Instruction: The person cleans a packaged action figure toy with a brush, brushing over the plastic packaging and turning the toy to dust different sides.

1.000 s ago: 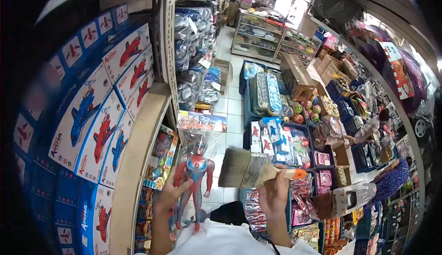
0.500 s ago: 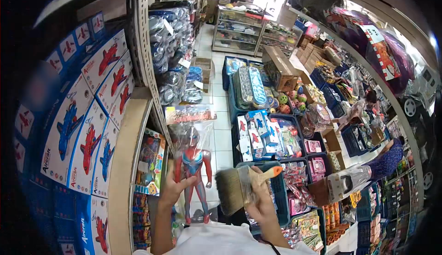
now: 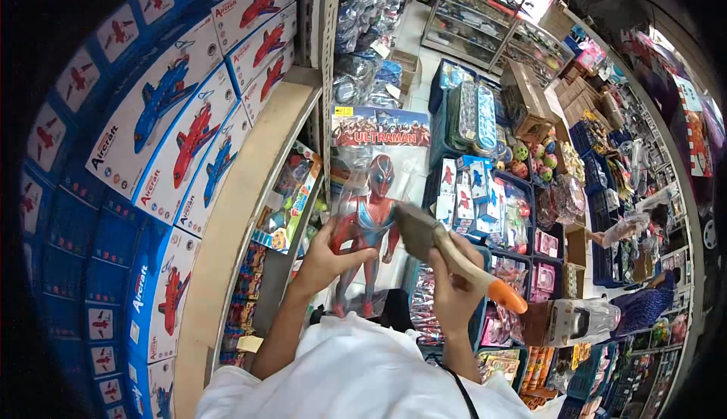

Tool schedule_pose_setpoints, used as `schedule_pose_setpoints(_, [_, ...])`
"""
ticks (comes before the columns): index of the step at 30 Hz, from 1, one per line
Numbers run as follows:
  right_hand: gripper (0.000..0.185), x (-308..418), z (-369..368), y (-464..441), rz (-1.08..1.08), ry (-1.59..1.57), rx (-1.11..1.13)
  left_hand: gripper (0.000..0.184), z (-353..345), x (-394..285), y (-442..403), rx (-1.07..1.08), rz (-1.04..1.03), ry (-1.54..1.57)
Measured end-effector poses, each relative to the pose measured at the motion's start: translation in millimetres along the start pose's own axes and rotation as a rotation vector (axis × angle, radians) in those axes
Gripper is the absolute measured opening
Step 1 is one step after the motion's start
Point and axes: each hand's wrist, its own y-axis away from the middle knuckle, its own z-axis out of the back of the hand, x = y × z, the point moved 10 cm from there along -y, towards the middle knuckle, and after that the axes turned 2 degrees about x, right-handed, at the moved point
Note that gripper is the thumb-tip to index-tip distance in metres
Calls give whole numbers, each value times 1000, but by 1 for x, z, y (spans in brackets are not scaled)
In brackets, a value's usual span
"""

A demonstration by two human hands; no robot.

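My left hand grips the left side of a clear plastic bag holding a red, blue and silver Ultraman figure. The printed header card stands at the top of the bag, and the figure is upright in front of my white shirt. In my right hand is a wide paint brush with a pale handle and an orange end. Its dark bristles, slightly blurred, are at the bag's right side by the figure's chest and arm; whether they touch it I cannot tell.
Boxed toy aircraft fill the shelf on my left. Blue crates of packaged toys line the right of the tiled aisle. A cardboard box sits on them. A person in purple patterned clothing is farther right.
The view has swung left and down. The brush has turned, its bristles now up against the bag's right side and its orange end pointing down right. The header card now faces me, readable.
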Motion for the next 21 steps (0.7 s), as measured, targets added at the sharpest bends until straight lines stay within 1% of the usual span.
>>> schedule_pose_setpoints(2, [40, 0, 2, 0, -35, -23, -18, 56, 2, 3, 3, 1, 31, 24])
schedule_pose_setpoints(4, [40, -9, -13, 1, -143, -242, 196, 53, 0, 5, 3, 25, 10, 59])
schedule_pose_setpoints(5, [41, -10, -11, 2, -220, -274, 214, 53, 0, 7, 4, 26, 15, 60])
schedule_pose_setpoints(6, [41, -11, -13, 0, -225, -272, 213, 52, 1, 12, 5, 17, 53, 69])
schedule_pose_setpoints(8, [41, -1, 7, -6, -70, -21, -9, 50, 1, 22, 6, 8, 96, 79])
schedule_pose_setpoints(10, [41, -4, 15, -6, -53, -8, -39, 46, 1, 26, 5, -12, 81, 91])
schedule_pose_setpoints(12, [40, -16, 3, -2, -261, -279, 187, 44, -1, 26, 5, -22, 80, 73])
schedule_pose_setpoints(13, [41, -12, 4, -2, -197, -236, 245, 43, -1, 25, 5, -31, 77, 55])
schedule_pose_setpoints(14, [41, -14, 3, -2, -197, -235, 243, 43, -4, 24, 3, -29, 77, 56])
schedule_pose_setpoints(16, [42, -28, 20, -2, -277, -213, -28, 38, -7, 24, 4, -27, 79, -3])
schedule_pose_setpoints(17, [42, -13, 27, -9, -91, -26, -101, 38, -10, 24, 2, -18, 72, 7])
schedule_pose_setpoints(18, [42, -12, 31, -9, -92, -25, -102, 38, -12, 23, 2, -17, 73, 7])
schedule_pose_setpoints(20, [40, -23, 23, -6, -256, -286, 67, 37, -15, 16, 3, -41, 49, 19])
schedule_pose_setpoints(21, [39, -21, 19, -6, -257, -327, 216, 37, -15, 18, 2, -37, 53, 19])
